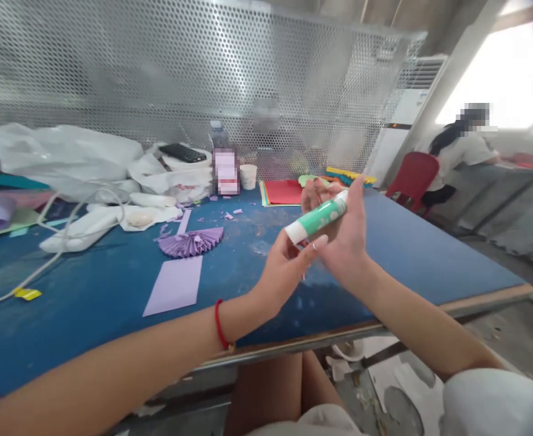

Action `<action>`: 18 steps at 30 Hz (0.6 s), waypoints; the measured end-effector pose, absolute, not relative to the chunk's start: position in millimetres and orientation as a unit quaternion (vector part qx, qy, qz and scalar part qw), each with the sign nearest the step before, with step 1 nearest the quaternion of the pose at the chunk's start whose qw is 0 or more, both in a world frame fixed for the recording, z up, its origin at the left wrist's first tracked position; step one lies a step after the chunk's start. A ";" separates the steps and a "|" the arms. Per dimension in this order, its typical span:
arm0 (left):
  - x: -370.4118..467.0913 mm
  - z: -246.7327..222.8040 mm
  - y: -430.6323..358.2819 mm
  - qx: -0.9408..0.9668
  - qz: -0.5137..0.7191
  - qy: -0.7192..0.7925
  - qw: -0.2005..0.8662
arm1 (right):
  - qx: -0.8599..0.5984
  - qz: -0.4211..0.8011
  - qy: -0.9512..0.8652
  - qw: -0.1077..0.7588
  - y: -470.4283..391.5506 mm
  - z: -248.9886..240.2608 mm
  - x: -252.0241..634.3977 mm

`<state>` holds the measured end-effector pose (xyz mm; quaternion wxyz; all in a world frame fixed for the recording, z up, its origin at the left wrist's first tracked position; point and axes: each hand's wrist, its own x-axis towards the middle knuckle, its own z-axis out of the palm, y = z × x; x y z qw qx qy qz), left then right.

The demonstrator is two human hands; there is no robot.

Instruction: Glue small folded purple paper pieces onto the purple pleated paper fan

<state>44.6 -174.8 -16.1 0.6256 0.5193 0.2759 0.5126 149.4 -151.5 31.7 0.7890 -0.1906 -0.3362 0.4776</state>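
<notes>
A green and white glue stick is held up above the front part of the blue table. My left hand, with a red cord at its wrist, has its fingers closed round the stick's lower white end. Behind the stick is my right hand, its palm against the tube and its fingers partly curled round the upper end. To the left on the table lie a pleated purple paper fan, a purple strip and a flat purple sheet.
At the back stand a phone, a paper cup and a bottle; red paper lies nearby. Plastic bags, a white cable and a white glue gun-like object fill the left. A person sits at the far right.
</notes>
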 end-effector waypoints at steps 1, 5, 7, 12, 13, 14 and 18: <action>47.6 -17.6 -175.0 0.468 0.531 0.286 0.646 | -0.199 0.480 -0.341 0.783 -149.8 26.0 145.3; 46.5 -20.7 -163.7 0.365 0.590 0.293 0.659 | -0.244 0.449 -0.438 0.740 -139.4 9.7 143.7; 39.2 -16.1 -152.2 0.356 0.606 0.279 0.655 | -0.269 0.412 -0.507 0.708 -135.1 2.8 153.6; 20.7 3.3 -133.7 0.360 0.633 0.241 0.641 | -0.332 0.399 -0.587 0.621 -133.1 -12.2 178.5; 18.6 5.8 -133.1 0.364 0.639 0.238 0.635 | -0.330 0.415 -0.589 0.610 -134.1 -13.9 179.7; 17.3 7.5 -133.2 0.369 0.644 0.236 0.627 | -0.321 0.433 -0.588 0.603 -135.3 -15.1 179.8; 15.3 8.5 -134.1 0.389 0.667 0.231 0.592 | -0.293 0.456 -0.561 0.626 -137.1 -18.2 175.4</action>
